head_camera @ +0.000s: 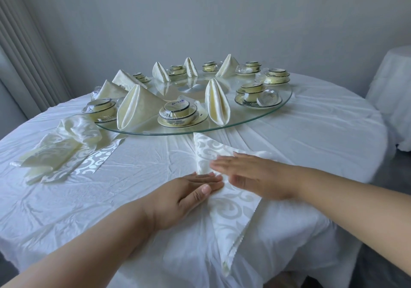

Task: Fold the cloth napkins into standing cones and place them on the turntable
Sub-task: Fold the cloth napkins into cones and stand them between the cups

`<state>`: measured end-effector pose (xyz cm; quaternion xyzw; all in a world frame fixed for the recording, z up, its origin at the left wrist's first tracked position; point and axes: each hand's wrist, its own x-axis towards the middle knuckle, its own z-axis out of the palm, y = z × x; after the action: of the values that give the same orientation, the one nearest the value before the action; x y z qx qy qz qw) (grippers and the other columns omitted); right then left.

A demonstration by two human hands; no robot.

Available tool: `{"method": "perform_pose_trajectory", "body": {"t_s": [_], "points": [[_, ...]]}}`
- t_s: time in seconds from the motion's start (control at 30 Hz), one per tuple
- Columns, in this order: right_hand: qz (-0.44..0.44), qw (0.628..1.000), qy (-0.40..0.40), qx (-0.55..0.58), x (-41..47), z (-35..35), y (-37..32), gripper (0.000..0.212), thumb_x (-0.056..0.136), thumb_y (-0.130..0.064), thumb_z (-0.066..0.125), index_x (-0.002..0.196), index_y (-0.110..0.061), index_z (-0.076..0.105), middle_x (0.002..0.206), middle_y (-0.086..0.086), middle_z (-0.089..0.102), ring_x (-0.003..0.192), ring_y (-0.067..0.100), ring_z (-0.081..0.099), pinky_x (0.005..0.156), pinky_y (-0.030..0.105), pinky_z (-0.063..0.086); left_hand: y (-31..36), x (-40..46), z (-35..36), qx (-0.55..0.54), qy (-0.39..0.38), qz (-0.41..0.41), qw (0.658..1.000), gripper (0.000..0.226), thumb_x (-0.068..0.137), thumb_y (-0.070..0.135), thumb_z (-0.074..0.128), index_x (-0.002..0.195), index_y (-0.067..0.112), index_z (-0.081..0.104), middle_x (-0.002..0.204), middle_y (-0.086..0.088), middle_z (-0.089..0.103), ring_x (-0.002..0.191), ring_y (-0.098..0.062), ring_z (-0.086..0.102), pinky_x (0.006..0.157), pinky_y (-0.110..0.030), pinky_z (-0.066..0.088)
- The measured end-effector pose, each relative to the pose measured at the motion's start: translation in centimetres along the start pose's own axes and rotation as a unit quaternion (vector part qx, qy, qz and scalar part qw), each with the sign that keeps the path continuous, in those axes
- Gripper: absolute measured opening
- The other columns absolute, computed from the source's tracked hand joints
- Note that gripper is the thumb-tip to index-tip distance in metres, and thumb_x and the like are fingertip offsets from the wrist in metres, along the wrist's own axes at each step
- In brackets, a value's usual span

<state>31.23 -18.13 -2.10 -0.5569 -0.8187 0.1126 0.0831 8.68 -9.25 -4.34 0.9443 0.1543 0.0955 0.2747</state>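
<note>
- The napkin (231, 207) lies flat on the table (311, 145) at lower centre of the frame, folded to a long triangle. Its long axis runs from a point near the turntable (262, 118) rim at upper centre down to a point hanging over the table edge at the bottom.
- My left hand (189, 196) rests on the napkin's left edge about halfway along, fingers straight and together, pressing flat, thumb alongside.
- My right hand (251, 176) lies across the napkin from the right, fingers straight and together, blurred; I cannot tell whether it presses the cloth or skims just above it.
- Both hands meet at the napkin's middle, fingertips near each other; the far point lies beyond my fingers, the near point below my wrists. I judge the coming fold or roll turns about that long axis, and both hands are equally near it.
- Seven cones (216, 103) stand around the turntable among wrapped bowl sets (178, 112).
- A loose heap of spare napkins (64, 152) lies at left of the frame, nearer my left hand.
- The nearest bowl's wrapper has blue print on top, too small to read.
</note>
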Motion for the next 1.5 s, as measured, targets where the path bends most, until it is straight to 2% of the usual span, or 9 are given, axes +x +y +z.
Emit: {"method": "perform_pose_trajectory", "body": {"t_s": [0.17,0.27,0.4,0.67,0.8,0.97,1.17,1.37,1.5], "points": [[0.016,0.995,-0.089,-0.036,-0.6,0.5,1.9,0.093,0.071,-0.079,-0.015,0.151,-0.033,-0.001,0.156,-0.024,-0.007,0.136,-0.015,-0.018,0.117,0.024,-0.011,0.0,0.1,-0.5,-0.002,-0.022,-0.002,1.000,0.071,0.090,0.072,0.015,0.139,0.032,0.047,0.149,0.018,0.038,0.138,0.009,0.024,0.120,-0.031,0.015],[0.012,0.996,-0.088,-0.016,-0.5,0.5,1.9,0.100,0.066,-0.084,-0.017,0.151,-0.035,0.001,0.156,-0.025,-0.006,0.136,-0.017,-0.017,0.116,0.020,-0.013,0.3,0.5,-1.5,0.011,-0.031,0.034,0.999,0.043,0.093,0.043,0.052,0.134,0.029,0.056,0.144,0.016,0.046,0.137,0.004,0.032,0.119,-0.039,0.018],[0.012,0.996,-0.085,0.007,-0.3,0.8,2.3,0.098,0.066,-0.085,-0.018,0.149,-0.038,0.003,0.156,-0.027,-0.003,0.136,-0.017,-0.014,0.117,0.022,-0.011,0.6,1.2,-1.9,-0.012,-0.045,0.040,0.998,0.042,0.074,0.021,0.081,0.114,0.025,0.071,0.129,0.015,0.059,0.123,0.004,0.049,0.109,-0.023,0.034],[0.087,0.978,-0.134,0.132,-0.4,-0.3,1.9,0.062,0.087,-0.058,0.003,0.147,-0.046,0.016,0.156,-0.028,0.006,0.140,-0.013,-0.005,0.119,0.026,-0.005,0.6,2.6,-1.7,-0.088,0.007,0.009,0.996,0.027,0.087,0.039,0.059,0.094,0.013,0.067,0.095,0.001,0.071,0.091,-0.012,0.064,0.089,-0.037,0.049],[0.220,0.905,-0.057,0.359,-0.2,-1.3,1.8,0.059,0.084,-0.078,0.023,0.135,-0.054,0.038,0.149,-0.013,0.037,0.138,0.015,0.037,0.118,0.038,0.022,0.4,3.4,-1.4,-0.251,0.095,-0.099,0.958,0.027,0.087,0.048,0.052,0.076,0.023,0.052,0.074,-0.004,0.048,0.073,-0.019,0.041,0.072,-0.038,0.036],[0.158,0.800,-0.022,0.579,0.1,-3.3,3.7,0.097,0.047,-0.077,0.073,0.124,-0.019,0.060,0.129,0.003,0.063,0.122,0.017,0.057,0.096,0.030,0.047,0.7,5.7,-0.8,-0.351,0.215,-0.276,0.869,0.030,0.102,0.028,0.041,0.077,0.011,0.048,0.072,-0.009,0.049,0.070,-0.023,0.047,0.076,-0.042,0.047],[0.252,0.870,0.116,0.406,2.0,-3.3,4.7,0.044,0.071,-0.009,0.082,0.110,-0.012,0.061,0.103,0.013,0.067,0.084,0.018,0.065,0.072,0.025,0.053,0.4,7.7,-0.9,-0.357,0.269,-0.397,0.801,0.027,0.098,0.018,0.039,0.106,0.000,0.058,0.094,-0.015,0.061,0.079,-0.030,0.062,0.080,-0.042,0.056],[0.265,0.906,0.100,0.315,3.4,-3.2,5.0,0.022,0.078,-0.010,0.077,0.097,-0.015,0.066,0.085,0.005,0.070,0.070,0.014,0.065,0.062,0.020,0.049,1.1,8.9,-2.6,-0.342,0.254,-0.403,0.810,0.028,0.093,0.029,0.056,0.106,0.005,0.059,0.093,-0.014,0.066,0.071,-0.024,0.065,0.057,-0.030,0.057],[0.275,0.923,0.100,0.250,3.8,-3.1,5.1,0.014,0.083,-0.020,0.073,0.096,-0.019,0.066,0.081,-0.005,0.067,0.074,0.011,0.061,0.064,0.020,0.044,0.0,10.5,-2.8,-0.214,0.299,-0.431,0.824,0.016,0.087,0.021,0.057,0.084,0.005,0.057,0.092,-0.016,0.065,0.086,-0.035,0.067,0.077,-0.041,0.057]]}}
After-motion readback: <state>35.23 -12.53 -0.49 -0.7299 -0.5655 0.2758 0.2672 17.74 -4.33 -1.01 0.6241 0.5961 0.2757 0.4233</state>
